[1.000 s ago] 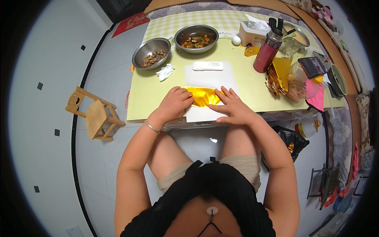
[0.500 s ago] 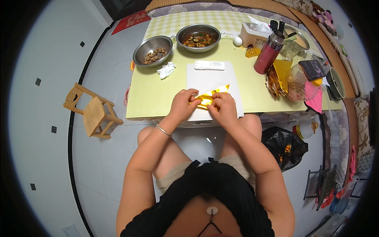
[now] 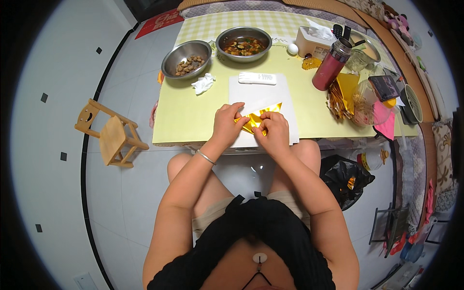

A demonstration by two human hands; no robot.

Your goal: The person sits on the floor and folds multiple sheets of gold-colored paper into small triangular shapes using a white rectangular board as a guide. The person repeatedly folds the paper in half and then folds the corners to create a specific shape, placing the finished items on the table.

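Observation:
A folded piece of shiny gold foil paper [image 3: 254,119] lies over a white sheet [image 3: 261,96] at the table's near edge, its pointed corner toward the far right. My left hand [image 3: 227,122] pinches its left end with thumb and fingers. My right hand [image 3: 273,129] grips the lower right part, fingers bent over it. Both hands hide parts of the foil. Beyond them a long white object [image 3: 257,79] lies across the sheet's far end. To the right stands a bundle of gold folded foil pieces [image 3: 346,94].
Metal bowls of nuts [image 3: 189,66] and of food in liquid [image 3: 243,47] stand far left. A dark red flask [image 3: 329,71], tissue box [image 3: 313,44], egg [image 3: 292,49] and phone [image 3: 384,88] are right. A black bag [image 3: 347,180] sits below; a small wooden chair [image 3: 116,137] stands left.
My left thumb and fingers have shifted slightly along the foil, with the index finger raised more. The right hand keeps nearly the same place. The whole view has shifted a little.

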